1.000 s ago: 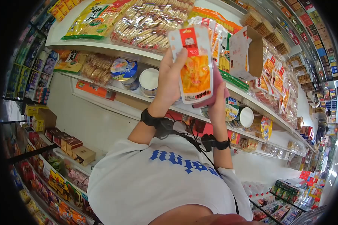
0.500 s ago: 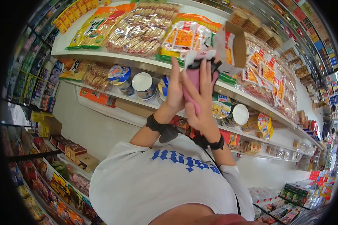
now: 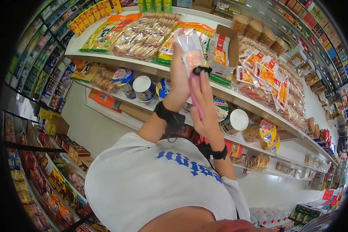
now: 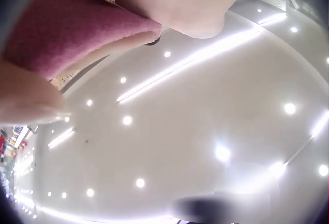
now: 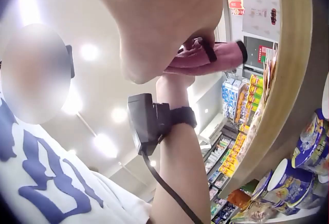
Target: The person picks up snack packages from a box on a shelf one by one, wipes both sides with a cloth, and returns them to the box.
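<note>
My left hand [image 3: 179, 79] holds up a glossy snack packet [image 3: 192, 50], its thumb lying along the packet's edge. Light glares off the packet's front. Facing it, my right hand [image 3: 205, 106] holds a pink cloth [image 3: 194, 94] with black trim against the packet's lower part, its longer fingers nearly straight. The left wrist view shows the soft pink cloth [image 4: 77, 34] close up between fingers. Seen from the right wrist, the folded pink cloth [image 5: 216, 59] sticks out past the hand, its black edge at the end.
An open carton [image 3: 226, 48] of similar packets stands on the shelf behind, beside a loose pile of packets [image 3: 261, 69]. Large bags of biscuits [image 3: 143, 36] lie to the left. Below the shelf edge [image 3: 120, 60] stand several instant noodle tubs [image 3: 144, 91].
The packet's front faced the camera, then was mostly hidden behind the hands, and now shows again, tilted. My right hand has brought the pink cloth from behind the packet round to its near side.
</note>
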`<state>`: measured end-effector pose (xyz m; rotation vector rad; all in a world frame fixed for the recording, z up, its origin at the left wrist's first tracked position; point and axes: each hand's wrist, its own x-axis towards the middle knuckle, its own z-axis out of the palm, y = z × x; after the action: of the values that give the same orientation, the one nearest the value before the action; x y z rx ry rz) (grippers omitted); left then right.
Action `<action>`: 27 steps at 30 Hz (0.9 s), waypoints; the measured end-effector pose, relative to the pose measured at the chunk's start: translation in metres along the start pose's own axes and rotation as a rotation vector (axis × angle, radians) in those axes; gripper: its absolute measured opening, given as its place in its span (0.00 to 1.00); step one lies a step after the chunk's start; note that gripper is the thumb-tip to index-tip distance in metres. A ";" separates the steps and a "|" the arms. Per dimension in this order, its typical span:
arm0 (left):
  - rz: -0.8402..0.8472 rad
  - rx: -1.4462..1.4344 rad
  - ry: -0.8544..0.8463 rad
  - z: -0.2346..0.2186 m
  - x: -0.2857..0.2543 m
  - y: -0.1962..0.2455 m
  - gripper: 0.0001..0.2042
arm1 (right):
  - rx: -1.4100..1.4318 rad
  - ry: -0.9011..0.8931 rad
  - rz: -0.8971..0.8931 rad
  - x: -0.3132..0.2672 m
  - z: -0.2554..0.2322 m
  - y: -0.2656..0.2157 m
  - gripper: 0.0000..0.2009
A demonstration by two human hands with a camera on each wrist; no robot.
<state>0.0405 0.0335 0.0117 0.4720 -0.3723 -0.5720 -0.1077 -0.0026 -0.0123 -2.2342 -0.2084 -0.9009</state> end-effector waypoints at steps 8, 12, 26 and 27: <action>-0.098 -0.048 -0.077 0.051 -0.032 -0.014 0.25 | 0.744 0.400 0.417 -0.031 -0.029 0.031 0.31; 0.307 0.625 -0.192 0.072 -0.039 -0.020 0.23 | 0.941 0.472 0.411 -0.041 -0.052 0.027 0.29; -0.158 0.813 -0.407 0.088 -0.077 -0.076 0.21 | -0.193 0.533 0.190 -0.064 -0.102 0.008 0.24; -0.181 0.777 -0.363 0.087 -0.078 -0.084 0.20 | -0.409 0.414 0.040 -0.064 -0.101 0.008 0.25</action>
<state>-0.0962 -0.0103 0.0243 1.1618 -0.9161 -0.6810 -0.2072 -0.0689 -0.0075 -2.3342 0.2318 -1.4609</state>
